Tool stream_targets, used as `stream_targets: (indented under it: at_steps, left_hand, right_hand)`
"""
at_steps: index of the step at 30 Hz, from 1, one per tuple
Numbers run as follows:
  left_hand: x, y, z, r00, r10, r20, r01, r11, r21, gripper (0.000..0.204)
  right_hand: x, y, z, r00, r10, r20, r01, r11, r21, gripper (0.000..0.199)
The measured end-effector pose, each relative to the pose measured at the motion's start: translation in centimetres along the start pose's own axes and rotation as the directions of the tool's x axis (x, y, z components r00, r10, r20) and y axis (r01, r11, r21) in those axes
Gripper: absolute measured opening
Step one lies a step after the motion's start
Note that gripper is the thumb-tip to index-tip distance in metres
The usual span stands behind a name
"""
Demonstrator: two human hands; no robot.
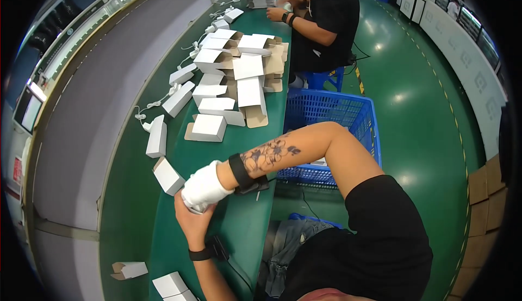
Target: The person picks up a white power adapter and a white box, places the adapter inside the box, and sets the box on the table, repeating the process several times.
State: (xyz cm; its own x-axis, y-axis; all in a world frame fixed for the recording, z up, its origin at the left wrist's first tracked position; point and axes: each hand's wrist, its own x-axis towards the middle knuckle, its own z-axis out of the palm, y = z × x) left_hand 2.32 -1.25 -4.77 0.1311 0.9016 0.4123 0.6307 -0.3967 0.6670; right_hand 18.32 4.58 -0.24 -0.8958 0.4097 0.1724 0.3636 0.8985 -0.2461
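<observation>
My right hand (205, 186), in a white glove, comes in from the upper side with a black band at the wrist. Its fingers curl inward, mostly hidden. My bare left hand (193, 219), also with a black wrist band, is closed just below it and touches the glove. Whatever lies between the two hands is too covered to make out. Right beside them stands a small white carton (168, 176) with a brown inner flap, on the green table (234, 219).
Several white boxes (209, 127) with open flaps crowd the table farther up. White cabled plugs (147, 125) line its left side. Another carton (130, 270) lies lower left. A blue basket (375, 132) stands right of the table. Beyond it sits a co-worker (331, 24).
</observation>
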Motion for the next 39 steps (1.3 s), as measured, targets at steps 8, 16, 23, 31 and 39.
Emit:
stream_targets:
  at_steps: [8,16,23,31,39]
  left_hand:
    - [1.1,-2.2,-1.0,0.995,-0.035,0.089,0.050,0.983,-0.178,0.064]
    - [7.2,-9.7,-8.6,0.824,-0.163,-0.542,0.068,0.979,-0.192,0.067]
    - [6.2,-22.0,-14.4,0.486,-0.329,-0.810,0.303,0.932,-0.197,0.081]
    - [7.2,-10.7,-9.2,0.391,0.241,-0.888,0.268,0.894,0.361,0.067]
    - [8.3,-11.4,-1.7,0.804,-0.176,-0.567,0.066,0.976,-0.210,0.013]
  right_hand:
    - [3.0,-0.3,-1.4,0.981,-0.096,0.170,0.080,0.992,0.100,0.012]
    - [-2.6,2.8,-7.7,0.920,-0.028,-0.390,-0.044,0.984,-0.175,0.023]
    - [-0.9,7.2,-6.9,0.817,0.509,-0.270,-0.426,0.849,0.311,0.019]
    - [14.4,14.9,-5.1,0.850,0.475,-0.227,-0.500,0.863,-0.069,0.028]
    - [24.3,21.5,-2.1,0.554,0.827,-0.097,-0.819,0.519,-0.246,0.053]
